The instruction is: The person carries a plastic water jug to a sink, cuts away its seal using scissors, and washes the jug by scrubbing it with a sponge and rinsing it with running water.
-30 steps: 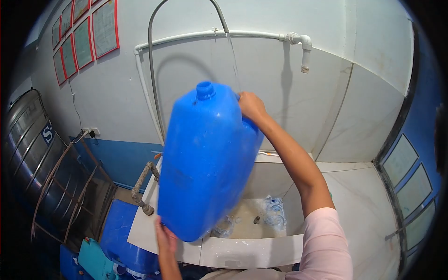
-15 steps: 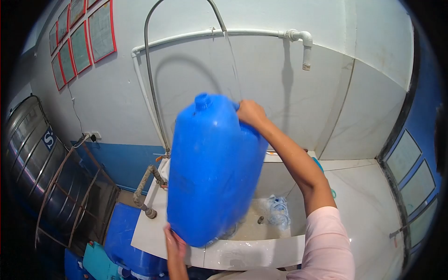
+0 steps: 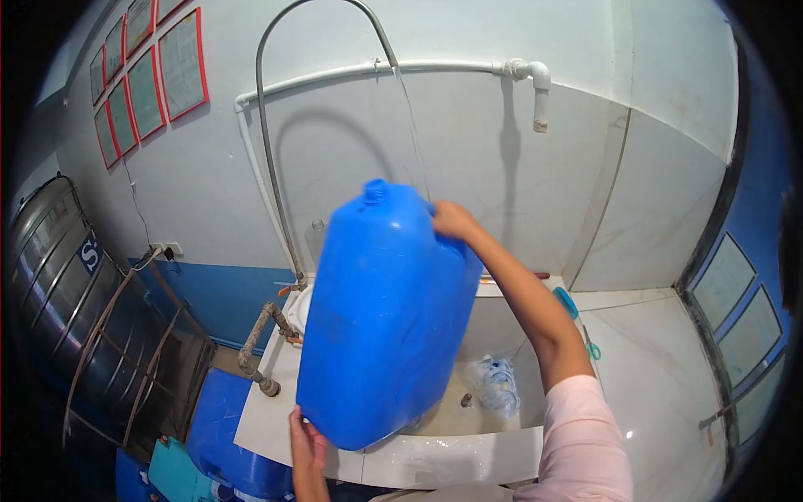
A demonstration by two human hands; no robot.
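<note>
A large blue plastic jerrycan [image 3: 385, 318] is held tilted over the sink [image 3: 493, 335], its uncapped-looking neck at the top left. My right hand [image 3: 454, 221] is closed around its handle at the upper right. Low on the left, my left hand [image 3: 308, 439] supports the bottom corner; part of its fingers is hidden beneath the can. Behind the can, water runs from a curved metal spout [image 3: 391, 58], and the lower end of the stream is out of sight.
A wet bluish-white item [image 3: 499, 386] lies in the sink. On the left stand a rusty pipe with valve [image 3: 258, 335], a steel tank [image 3: 71, 276] and blue containers [image 3: 222, 418] on the floor. Green-handled scissors [image 3: 592, 347] and a teal object [image 3: 566, 303] lie on the right ledge.
The jerrycan has shifted slightly down, its top a little to the right, with both hands still on it. Water keeps running from the spout.
</note>
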